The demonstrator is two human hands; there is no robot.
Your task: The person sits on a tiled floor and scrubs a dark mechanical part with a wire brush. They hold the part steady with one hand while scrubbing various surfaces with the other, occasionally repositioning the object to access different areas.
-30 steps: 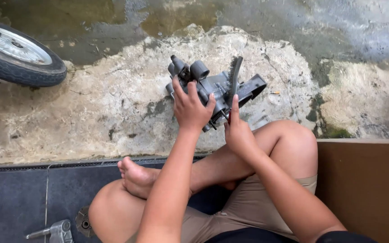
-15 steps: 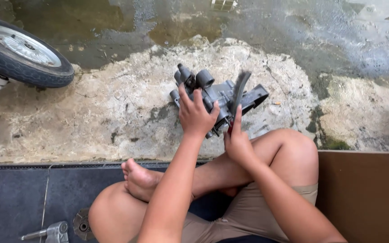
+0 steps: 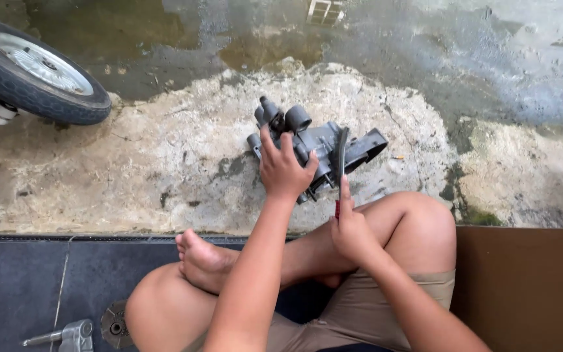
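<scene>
A grey metal engine part (image 3: 324,143) with round ports rests on the wet, stained concrete in front of my crossed legs. My left hand (image 3: 283,166) grips it from the near side and holds it tilted. My right hand (image 3: 350,225) is closed on the red handle of a thin dark brush (image 3: 341,155). The brush stands upright, with its bristles against the right side of the part.
A wheel with a black tyre (image 3: 37,70) stands at the upper left. A puddle (image 3: 164,32) covers the far ground. A small metal fitting (image 3: 70,336) and a round disc (image 3: 113,324) lie on the dark mat at bottom left. A brown board (image 3: 529,287) is at right.
My right hand has drawn the brush down and back toward me along the part. The left hand keeps its grip. The view has tilted slightly downward.
</scene>
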